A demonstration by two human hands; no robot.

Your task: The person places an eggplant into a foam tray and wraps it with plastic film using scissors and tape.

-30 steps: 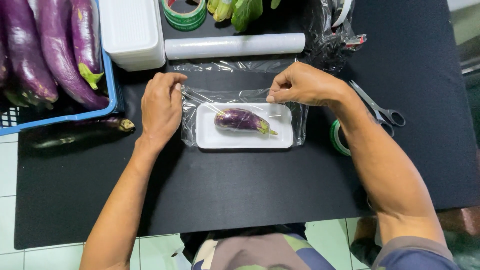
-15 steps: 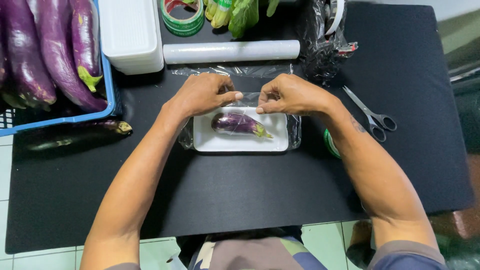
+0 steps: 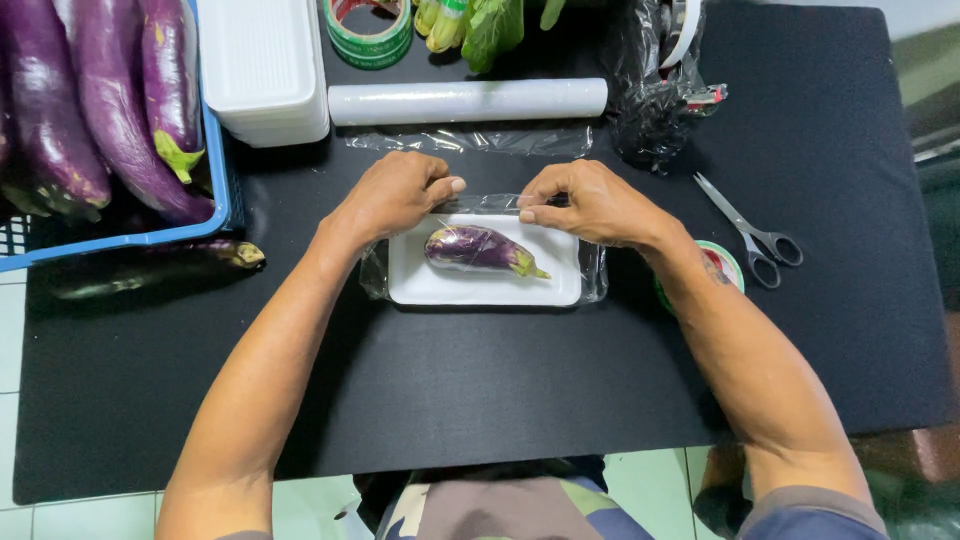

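Both hands, left hand (image 3: pixel 392 195) and right hand (image 3: pixel 590 203), pinching cling film (image 3: pixel 480 205); eggplant (image 3: pixel 478 249) lengthwise left-right, stem right.

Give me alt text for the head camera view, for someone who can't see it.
Two bare hands, left hand and right hand, pull clear plastic wrap over a small purple eggplant lying on a white tray on a black mat. A wrap roll lies behind, scissors to the right, a blue basket of eggplants to the left.
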